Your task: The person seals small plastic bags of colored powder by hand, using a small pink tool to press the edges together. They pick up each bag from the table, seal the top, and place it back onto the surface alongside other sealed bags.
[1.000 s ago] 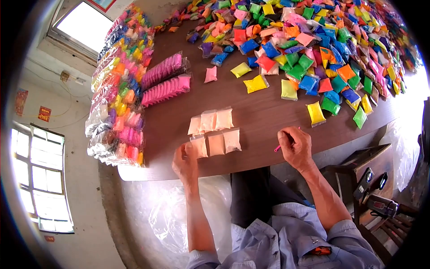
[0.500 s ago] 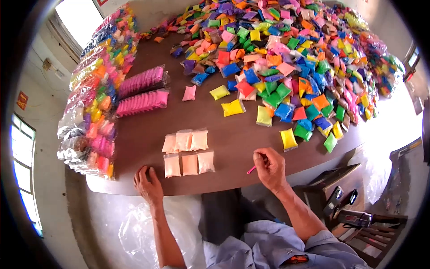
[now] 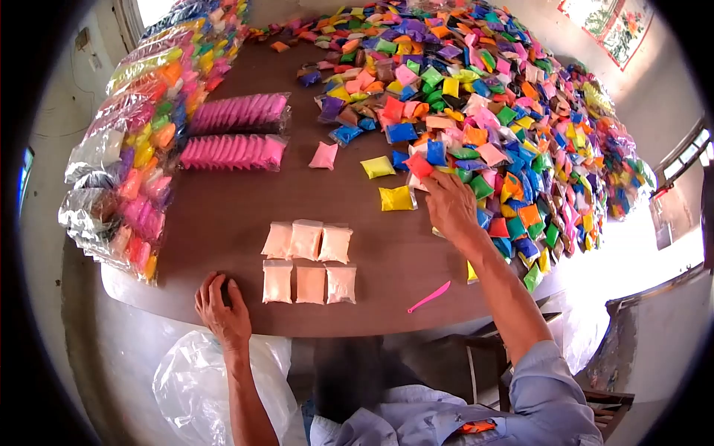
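My left hand (image 3: 223,308) rests at the table's front edge, thumb apart from loosely bent fingers, holding nothing. My right hand (image 3: 451,207) reaches to the near left side of the heap, fingers bent together beside a red packet (image 3: 419,165) and a peach packet (image 3: 418,183) partly under it. Its fingertips are hidden, so which packet they grip does not show. Two rows of peach packets (image 3: 310,285) lie flat in front of me. Right of them lies a small pink plastic knife-shaped tool (image 3: 429,296). Beyond my right fingers are yellow packets (image 3: 398,198).
A large heap of mixed coloured packets (image 3: 513,149) covers the table's (image 3: 223,245) back and right. Filled clear bags (image 3: 123,175) line the left side. Two bags of pink packets (image 3: 234,152) and one loose pink packet (image 3: 323,155) lie nearer the middle. Clear plastic (image 3: 201,379) hangs below the front edge.
My right hand has let go of the pink tool, now on the table, and moved forward to the heap. My left hand stays at the front edge. The view has shifted slightly.
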